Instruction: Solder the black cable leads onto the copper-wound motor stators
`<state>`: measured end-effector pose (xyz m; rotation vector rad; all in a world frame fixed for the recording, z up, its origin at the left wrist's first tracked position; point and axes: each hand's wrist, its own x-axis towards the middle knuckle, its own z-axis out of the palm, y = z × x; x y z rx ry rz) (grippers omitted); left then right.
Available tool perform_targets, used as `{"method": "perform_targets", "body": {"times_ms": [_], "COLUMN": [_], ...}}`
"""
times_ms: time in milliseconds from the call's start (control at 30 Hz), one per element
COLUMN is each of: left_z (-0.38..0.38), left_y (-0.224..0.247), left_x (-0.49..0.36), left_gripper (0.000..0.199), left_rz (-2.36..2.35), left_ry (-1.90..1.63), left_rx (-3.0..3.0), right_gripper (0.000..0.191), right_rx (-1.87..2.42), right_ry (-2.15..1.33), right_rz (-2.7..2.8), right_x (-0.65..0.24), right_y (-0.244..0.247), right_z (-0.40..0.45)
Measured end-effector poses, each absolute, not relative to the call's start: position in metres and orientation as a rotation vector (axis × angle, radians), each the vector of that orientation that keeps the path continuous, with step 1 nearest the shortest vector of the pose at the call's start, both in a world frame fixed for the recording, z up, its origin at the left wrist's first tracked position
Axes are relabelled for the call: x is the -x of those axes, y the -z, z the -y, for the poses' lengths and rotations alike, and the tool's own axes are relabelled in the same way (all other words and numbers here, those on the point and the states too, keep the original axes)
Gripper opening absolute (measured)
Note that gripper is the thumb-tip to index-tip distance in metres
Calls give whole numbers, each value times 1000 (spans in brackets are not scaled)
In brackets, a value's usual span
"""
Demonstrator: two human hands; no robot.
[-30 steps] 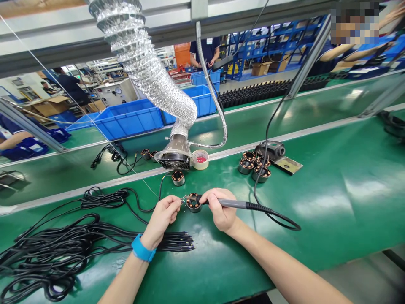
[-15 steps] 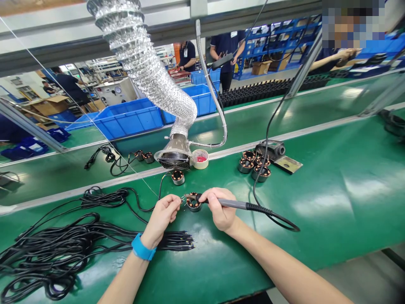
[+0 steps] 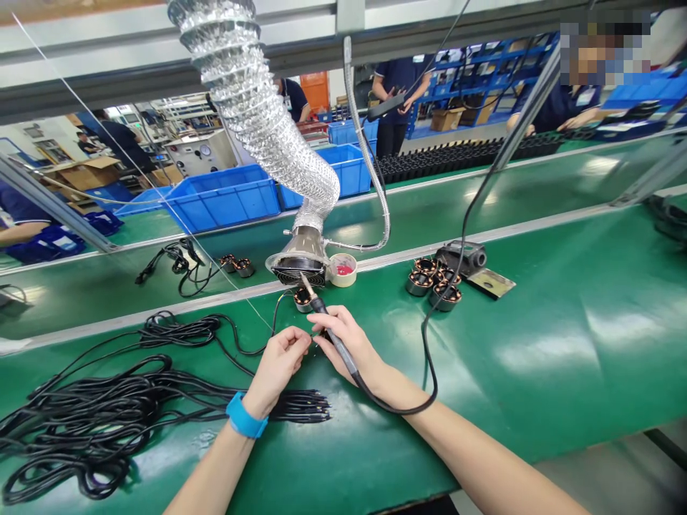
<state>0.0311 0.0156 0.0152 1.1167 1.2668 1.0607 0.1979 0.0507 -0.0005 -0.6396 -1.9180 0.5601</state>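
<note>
My right hand [image 3: 351, 347] holds a soldering iron [image 3: 333, 335], its tip pointing up and away, in front of the fume fan. The thumb and fingers of that hand reach close to my left fingertips. My left hand [image 3: 280, 361], with a blue wristband [image 3: 245, 416], is closed in a pinch on what looks like a thin wire end, mostly hidden by the fingers. Behind my right fingers, a copper-wound motor stator [image 3: 325, 333] is almost wholly covered. Another stator [image 3: 303, 300], with a cable leading to it, sits just beyond, under the fan.
Black cables [image 3: 107, 422] lie coiled at the left, their stripped ends [image 3: 311, 406] near my left wrist. Several stators [image 3: 445, 295] stand right, beside a soldering iron stand [image 3: 464, 256]. A fume duct [image 3: 279, 136] hangs overhead; a tape roll [image 3: 343, 270] is beside it. Co-workers are beyond.
The soldering iron has swung from lying level, tip at the wires, to pointing up and away. My right fingers have moved to my left fingertips. My left hand stays nearly still.
</note>
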Motion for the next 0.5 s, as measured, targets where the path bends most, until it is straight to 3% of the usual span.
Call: {"method": "perform_targets", "body": {"times_ms": [500], "left_z": [-16], "left_y": [-23], "left_x": [-21], "left_gripper": [32], "left_rz": [-1242], "left_ry": [-942], "left_rx": [-1389], "right_gripper": [43], "right_rx": [661], "right_ry": [-448], "right_rz": [2023], "right_x": [-194], "right_y": [5], "right_z": [-43]}}
